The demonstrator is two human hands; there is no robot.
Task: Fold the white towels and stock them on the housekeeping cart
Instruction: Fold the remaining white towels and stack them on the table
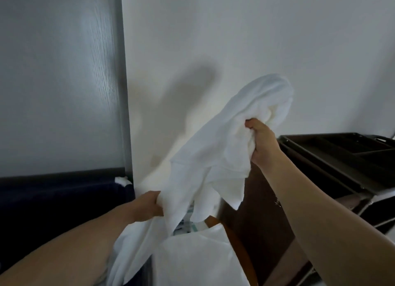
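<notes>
- Head view: the white towel hangs in the air between the two hands, unfolded and bunched, in front of the white wall.
- Its long axis runs on a slant, from low beside the left hand up to a loose hump above and beyond the right hand.
- The right hand is higher and farther out; the left hand is lower and nearer the body. The cloth sags between them rather than stretching flat, so finding the corners looks like the next need.
- The left hand is closed in a pinch on an edge of the towel, with a tail of cloth falling below it.
- The right hand is clenched around a thick bunch of the towel, thumb on top.
- Below both hands, more white linen lies in a pile; whether it is folded I cannot tell.
- The housekeeping cart, dark with a compartmented top tray, stands just right of the right hand, nearer that hand than the left.
</notes>
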